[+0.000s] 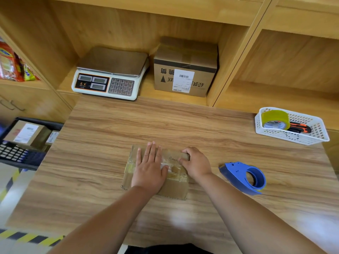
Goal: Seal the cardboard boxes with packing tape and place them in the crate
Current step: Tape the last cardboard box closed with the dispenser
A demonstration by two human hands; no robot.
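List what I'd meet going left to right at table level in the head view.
In order: crate → box → dispenser → basket.

The box (174,187) lies centrally, tape dispenser (242,177) to its right, basket (291,139) behind that, crate (18,158) far left

We see bright, even indoor light from above, with only soft, faint shadows. Pale glare patches lie on the desk (102,162) near its front edge. Wide-angle distortion bends the shelves (236,57) at the top and sides, and the left edge around the crate (16,154) is blurred and smeared.
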